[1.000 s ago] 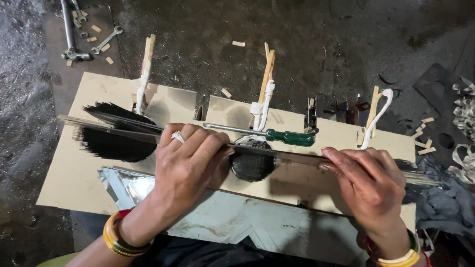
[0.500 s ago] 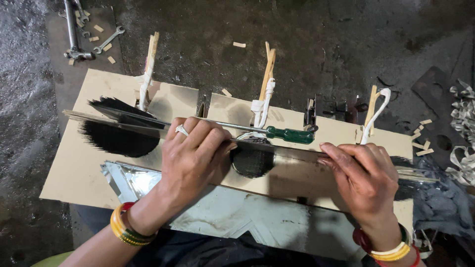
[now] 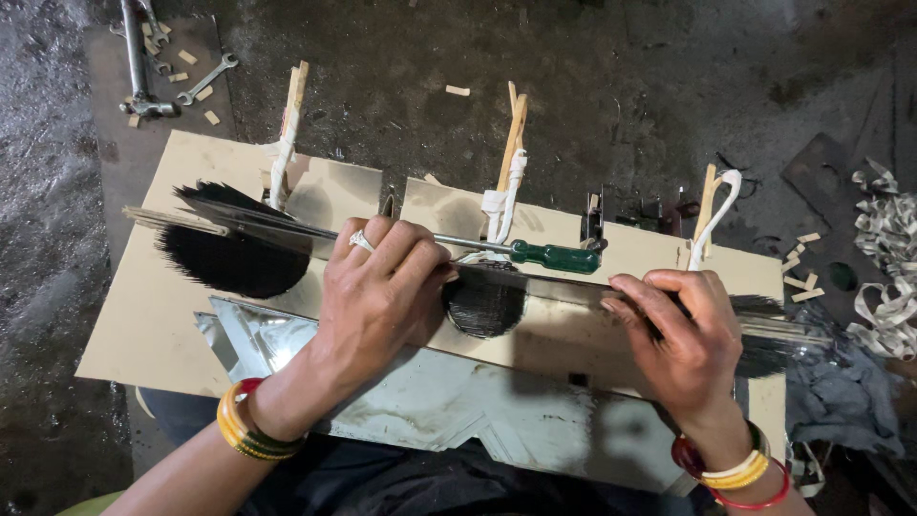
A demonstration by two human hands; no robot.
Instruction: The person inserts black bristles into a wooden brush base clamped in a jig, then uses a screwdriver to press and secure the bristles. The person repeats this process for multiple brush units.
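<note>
Far left, on the dark floor: a wrench (image 3: 204, 79) and a metal rod (image 3: 137, 59), with wood chips scattered near them. A cardboard sheet (image 3: 143, 315) lay below, covering the work area.

A fan of black bristles (image 3: 232, 260) spread over the left part of the cardboard, held along a long flat strip (image 3: 564, 291) that ran across to the right edge. A first upright wooden peg (image 3: 289, 129), wrapped with white tape, stood just behind the fan.

Left hand (image 3: 382, 291) lay palm down on the strip, fingers curled over its far edge and pressing it; a ring on one finger, yellow bangles (image 3: 246, 430) at the wrist. Grip closed over the strip, though what lay under the palm was hidden.

Just right of that hand, a smaller bristle tuft (image 3: 484, 306) hung from the strip. A screwdriver (image 3: 535, 254) with a green handle lay along the far side, touching the second peg (image 3: 511, 158).

A shiny metal sheet (image 3: 449, 406) lay at the near edge, partly under the cardboard.

Right hand (image 3: 683, 339) pinched the strip from above, fingers bent tight on it. A third peg (image 3: 712, 210) stood behind. More bristles (image 3: 769, 330) showed past the hand. Pale shavings (image 3: 884, 268) lay far right.
</note>
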